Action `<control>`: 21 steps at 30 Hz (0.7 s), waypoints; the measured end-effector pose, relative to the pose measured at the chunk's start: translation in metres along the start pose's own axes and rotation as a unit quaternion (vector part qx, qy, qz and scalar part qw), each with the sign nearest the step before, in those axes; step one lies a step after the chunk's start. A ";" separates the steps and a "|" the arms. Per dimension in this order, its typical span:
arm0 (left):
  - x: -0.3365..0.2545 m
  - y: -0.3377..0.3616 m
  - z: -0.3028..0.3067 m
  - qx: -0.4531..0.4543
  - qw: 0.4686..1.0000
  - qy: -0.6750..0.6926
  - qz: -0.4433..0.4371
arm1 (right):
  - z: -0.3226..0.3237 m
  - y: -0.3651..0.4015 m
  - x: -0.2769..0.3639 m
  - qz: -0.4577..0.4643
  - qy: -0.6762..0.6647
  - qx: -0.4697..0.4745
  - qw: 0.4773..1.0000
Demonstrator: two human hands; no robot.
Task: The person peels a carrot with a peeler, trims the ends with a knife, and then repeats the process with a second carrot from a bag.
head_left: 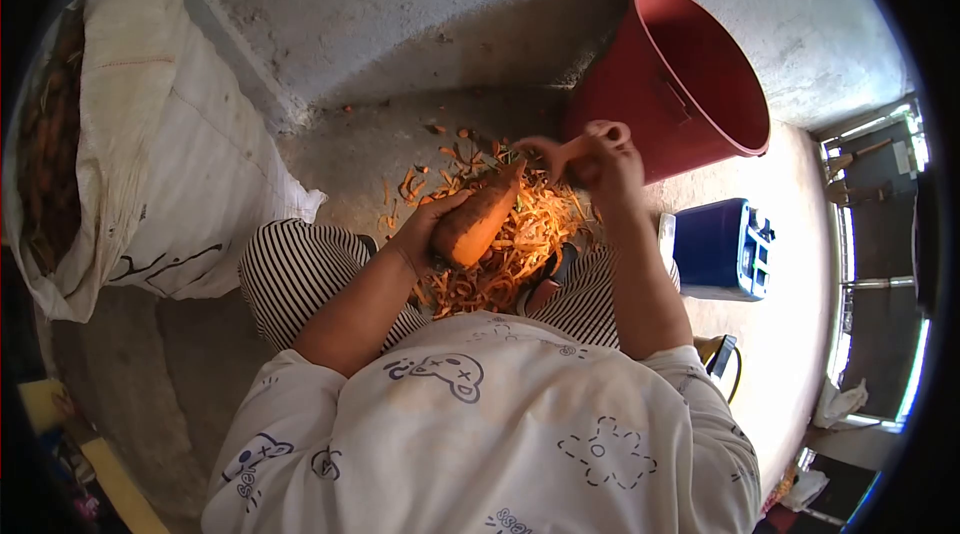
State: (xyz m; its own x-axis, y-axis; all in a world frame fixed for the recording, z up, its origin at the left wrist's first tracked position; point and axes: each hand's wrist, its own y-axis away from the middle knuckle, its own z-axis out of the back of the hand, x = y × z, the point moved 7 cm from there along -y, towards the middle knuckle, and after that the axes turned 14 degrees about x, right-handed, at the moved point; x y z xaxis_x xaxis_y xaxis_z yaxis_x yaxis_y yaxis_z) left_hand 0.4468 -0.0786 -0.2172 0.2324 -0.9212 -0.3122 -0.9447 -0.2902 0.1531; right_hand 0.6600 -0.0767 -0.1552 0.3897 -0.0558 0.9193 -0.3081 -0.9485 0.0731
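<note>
Left hand (425, 229) clamped around thick end of long orange carrot (478, 222); right hand (598, 156) closed on orange peeler (560, 149) at carrot's tip.

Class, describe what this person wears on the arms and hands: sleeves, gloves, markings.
Left hand and right hand are bare, with no gloves. The forearms are uncovered; white sleeves with dark blue cartoon prints end near the elbows.

Carrot (478, 224): matt orange skin, rough. Peeler (572, 149): smooth pale plastic. Peelings (525, 239): thin matt shavings. Bucket (700, 84): red plastic, smooth, faint sheen. Sack (170, 164): white woven fabric, matt, creased. Floor (450, 4): grey concrete, rough, pitted. Trousers (300, 279): striped cloth, soft matt.
</note>
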 end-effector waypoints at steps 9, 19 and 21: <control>0.003 0.002 0.005 0.035 0.999 -0.034 0.017 | -0.026 0.001 -0.046 -0.099 -0.069 0.134 0.984; -0.002 0.003 0.011 -0.001 0.999 -0.038 0.001 | -0.011 0.008 0.019 0.027 0.009 0.020 0.999; -0.002 0.000 0.011 -0.006 0.999 -0.036 0.006 | -0.057 0.026 -0.002 -0.038 0.002 0.141 0.989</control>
State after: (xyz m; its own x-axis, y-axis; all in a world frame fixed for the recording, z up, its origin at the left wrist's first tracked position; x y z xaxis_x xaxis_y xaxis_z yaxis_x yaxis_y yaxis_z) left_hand 0.4439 -0.0739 -0.2266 0.2041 -0.9037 -0.3763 -0.9443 -0.2832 0.1679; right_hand 0.6018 -0.0835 -0.1327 0.3997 0.0198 0.9164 -0.0230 -0.9992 0.0316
